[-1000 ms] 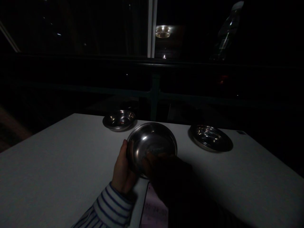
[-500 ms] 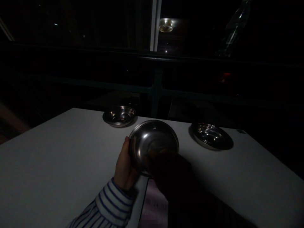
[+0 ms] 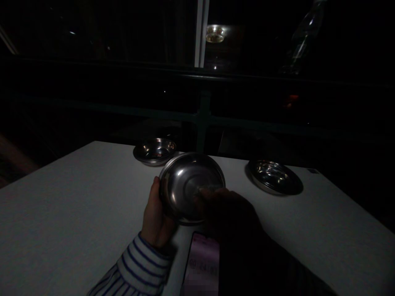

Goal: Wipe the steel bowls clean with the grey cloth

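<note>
My left hand (image 3: 156, 216), in a striped sleeve, grips the left rim of a shallow steel bowl (image 3: 182, 181) and holds it tilted above the white table (image 3: 61, 222). My right hand (image 3: 230, 211) is a dark shape in shadow. It reaches into the bowl and seems to press something small against the inside; its fingers are too dark to read.
A second steel bowl (image 3: 155, 150) sits near the table's far edge, a third steel bowl (image 3: 274, 176) at the right. A phone (image 3: 201, 263) with a lit screen lies on the table just below the hands. A dark railing runs behind the table.
The held bowl has shifted a little left and tipped flatter. My right hand moved slightly further into it, uncovering more of the phone.
</note>
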Available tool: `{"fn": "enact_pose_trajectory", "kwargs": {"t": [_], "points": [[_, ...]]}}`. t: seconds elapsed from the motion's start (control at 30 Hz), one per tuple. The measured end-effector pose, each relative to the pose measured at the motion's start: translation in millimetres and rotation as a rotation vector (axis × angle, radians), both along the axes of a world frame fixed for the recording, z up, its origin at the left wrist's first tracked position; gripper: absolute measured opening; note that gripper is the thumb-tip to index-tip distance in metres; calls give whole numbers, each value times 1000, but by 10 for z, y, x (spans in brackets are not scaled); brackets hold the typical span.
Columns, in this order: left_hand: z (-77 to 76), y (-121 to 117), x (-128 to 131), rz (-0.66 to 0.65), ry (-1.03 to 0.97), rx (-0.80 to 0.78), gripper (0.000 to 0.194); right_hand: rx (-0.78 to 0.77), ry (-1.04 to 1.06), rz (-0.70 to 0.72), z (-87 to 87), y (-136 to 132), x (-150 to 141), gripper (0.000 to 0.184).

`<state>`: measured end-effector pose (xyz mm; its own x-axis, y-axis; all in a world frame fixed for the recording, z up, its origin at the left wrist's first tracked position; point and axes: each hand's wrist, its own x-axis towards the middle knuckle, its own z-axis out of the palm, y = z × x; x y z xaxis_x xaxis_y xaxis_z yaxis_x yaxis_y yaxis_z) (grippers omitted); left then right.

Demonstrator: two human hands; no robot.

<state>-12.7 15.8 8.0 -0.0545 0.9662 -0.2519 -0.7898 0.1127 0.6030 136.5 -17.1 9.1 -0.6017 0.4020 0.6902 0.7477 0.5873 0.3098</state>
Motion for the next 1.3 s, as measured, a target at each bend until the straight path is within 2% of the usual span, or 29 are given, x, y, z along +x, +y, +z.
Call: {"fn": "enact_pose_trajectory", "kwargs": {"t": [0.17, 0.23, 0.37, 0.43, 0.53, 0.63, 0.8, 0.97, 1.1, 1.2, 1.3], "points": [[-17, -13, -14, -21, 1, -34, 38, 68, 73, -54, -141, 28, -93, 29], [-17, -21, -7, -15, 5, -28, 36, 58, 42, -51, -169, 28, -121, 29], [-29, -42, 51, -4, 14, -30, 36, 87, 31, -27, -66, 72, -52, 27], [-36, -62, 90, -22, 39, -57, 37, 68, 48, -65, -23, 50, -47, 28], [-27, -83, 103, -57, 58, -83, 39, 7, 22, -97, -49, -56, -134, 29], [0, -69, 54, -23, 36, -56, 42, -11, 9, -47, -94, -124, -202, 29], [38, -42, -1, 4, -3, -29, 41, -22, 42, -90, -53, -86, -159, 28], [65, -18, -50, 58, 1, -15, 38, -22, -33, -14, -51, -109, -135, 28], [70, 14, -110, 111, -8, 53, 36, -51, -14, -51, -40, -101, -75, 29], [62, 9, -108, 89, -8, 38, 37, -53, -15, -69, -32, -119, -82, 29], [58, -4, -95, 78, -13, 36, 38, -33, -71, -10, -7, -139, -101, 28]]}}
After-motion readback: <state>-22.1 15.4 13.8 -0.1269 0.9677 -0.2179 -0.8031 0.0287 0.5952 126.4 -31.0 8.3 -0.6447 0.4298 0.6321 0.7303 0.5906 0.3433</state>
